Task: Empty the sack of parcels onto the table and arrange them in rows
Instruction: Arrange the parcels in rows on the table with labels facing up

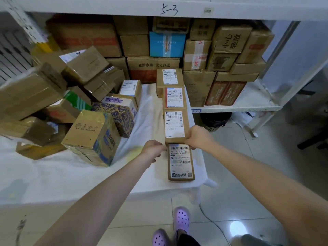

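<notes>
Jumbled box heap (74,110) beside parcel row (174,121)

Your arms are bare right up to the frame edge, with no sleeves, watch or gloves on your left hand (154,150) or right hand (200,137). On your feet you wear lilac clog-style shoes (181,220) with round holes across the toes, and dark trouser fabric (188,240) shows just above them.

A white-covered surface (145,121) carries a jumbled heap of boxes (71,107) at nine o'clock and a straight row of parcels (174,125) toward three.
</notes>
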Tool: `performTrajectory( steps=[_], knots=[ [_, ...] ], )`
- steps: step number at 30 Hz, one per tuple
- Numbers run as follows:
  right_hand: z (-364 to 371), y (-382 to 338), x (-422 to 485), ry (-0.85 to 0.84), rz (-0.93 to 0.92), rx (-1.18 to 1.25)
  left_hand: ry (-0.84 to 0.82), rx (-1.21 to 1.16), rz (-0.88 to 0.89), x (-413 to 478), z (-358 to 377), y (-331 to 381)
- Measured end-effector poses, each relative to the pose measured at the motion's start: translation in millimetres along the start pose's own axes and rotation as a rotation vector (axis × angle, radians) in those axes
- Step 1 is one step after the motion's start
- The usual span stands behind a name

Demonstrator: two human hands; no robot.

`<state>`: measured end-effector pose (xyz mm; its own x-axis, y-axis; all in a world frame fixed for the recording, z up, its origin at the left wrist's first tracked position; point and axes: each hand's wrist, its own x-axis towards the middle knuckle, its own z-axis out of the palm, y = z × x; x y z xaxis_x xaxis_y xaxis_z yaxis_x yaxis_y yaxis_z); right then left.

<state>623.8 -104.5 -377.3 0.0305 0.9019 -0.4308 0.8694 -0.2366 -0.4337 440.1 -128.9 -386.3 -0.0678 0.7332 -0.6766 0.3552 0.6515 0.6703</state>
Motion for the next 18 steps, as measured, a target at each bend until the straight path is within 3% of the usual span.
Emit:
performTrajectory(
  steps=[6, 18],
  knots=[
    [-7.8, -43.7, 1.0, 0.055, -0.12, 0.038, 0.094, 0.013, 0.128, -8.5, -46.8, 29.1],
    [-2.0, -131.9, 38.2, -0.004, -0.214, 0.11, 0.272, -0.031, 0.341, -15.4, -145.7, 76.1]
  ],
)
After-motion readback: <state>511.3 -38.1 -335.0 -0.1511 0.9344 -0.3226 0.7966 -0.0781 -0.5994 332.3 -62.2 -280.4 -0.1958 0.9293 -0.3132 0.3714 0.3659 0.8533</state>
